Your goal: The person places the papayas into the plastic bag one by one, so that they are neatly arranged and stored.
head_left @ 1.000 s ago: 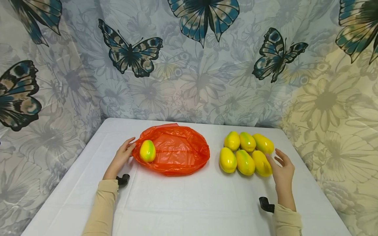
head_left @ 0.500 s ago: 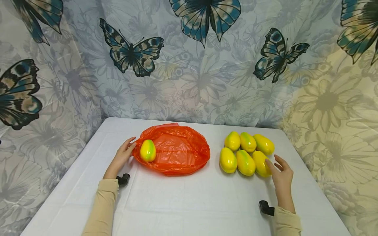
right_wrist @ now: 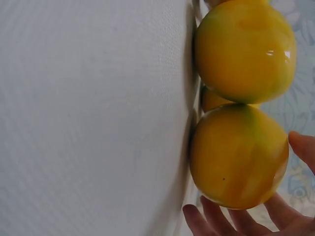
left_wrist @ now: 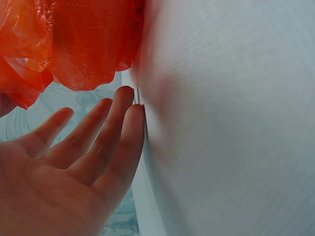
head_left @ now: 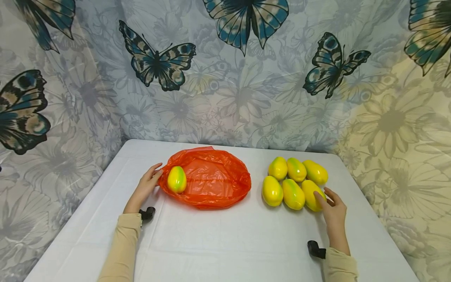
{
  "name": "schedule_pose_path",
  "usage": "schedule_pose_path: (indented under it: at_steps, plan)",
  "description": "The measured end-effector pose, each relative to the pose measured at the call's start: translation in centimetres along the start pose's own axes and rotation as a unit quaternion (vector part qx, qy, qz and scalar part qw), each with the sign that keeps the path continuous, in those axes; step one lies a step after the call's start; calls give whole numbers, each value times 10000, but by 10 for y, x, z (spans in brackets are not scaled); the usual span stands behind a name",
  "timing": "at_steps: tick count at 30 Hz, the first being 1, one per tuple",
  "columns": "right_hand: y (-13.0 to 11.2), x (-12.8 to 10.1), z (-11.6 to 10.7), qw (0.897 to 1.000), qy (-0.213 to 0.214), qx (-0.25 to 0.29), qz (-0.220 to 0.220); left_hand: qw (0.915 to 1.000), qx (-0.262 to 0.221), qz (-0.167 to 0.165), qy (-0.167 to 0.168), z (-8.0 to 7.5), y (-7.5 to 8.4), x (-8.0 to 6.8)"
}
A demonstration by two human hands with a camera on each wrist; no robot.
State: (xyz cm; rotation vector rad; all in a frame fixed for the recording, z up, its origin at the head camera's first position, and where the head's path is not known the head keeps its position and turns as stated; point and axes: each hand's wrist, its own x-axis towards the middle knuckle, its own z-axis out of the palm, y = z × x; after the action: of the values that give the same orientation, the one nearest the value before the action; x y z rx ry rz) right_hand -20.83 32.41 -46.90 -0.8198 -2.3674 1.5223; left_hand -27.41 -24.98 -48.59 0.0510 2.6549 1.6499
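My left hand (head_left: 143, 190) is at the left rim of an orange-red plastic bag (head_left: 215, 180), which lies spread with its mouth up. In the left wrist view its fingers stretch out nearly straight below the crumpled film. One glossy yellow-green mango sits inside the bag at the left. Off to the right, several more mangoes (head_left: 272, 191) form two rows. My right hand (head_left: 335, 213) holds the front-right mango (right_wrist: 238, 157), thumb against its upper side and fingers along its outer side. This mango is still among the others, close against its neighbour.
A white cloth covers the table (head_left: 225, 239). Behind and at the sides hangs a patterned curtain (head_left: 243, 98) with butterflies and flowers. Black camera mounts (head_left: 316, 250) stick out from both wrists.
My right hand has moved a little left onto the front-right mango, with thumb and fingers closing in around it. The left hand, the bag and the mangoes keep their places.
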Motion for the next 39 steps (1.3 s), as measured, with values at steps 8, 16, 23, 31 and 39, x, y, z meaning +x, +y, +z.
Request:
schedule_pose_path:
  at_steps: [8,16,23,31,39]
  plan:
    - [0,-2,4,9999,-16,-116,-111,10000,-22,-73,-4,0,1,1]
    - [0,-2,6,9996,-43,-208,-173,9999,-1,-103,-36,0,0,1]
    - [-1,-2,6,9995,-28,-228,-202,9999,-18,-112,-55,-1,0,0]
    - [-2,-2,4,9996,209,-54,-158,9996,-57,-215,-149,-3,29,-14]
    - [-6,-3,0,9995,289,101,-72,9996,1,-254,-157,-2,44,-23]
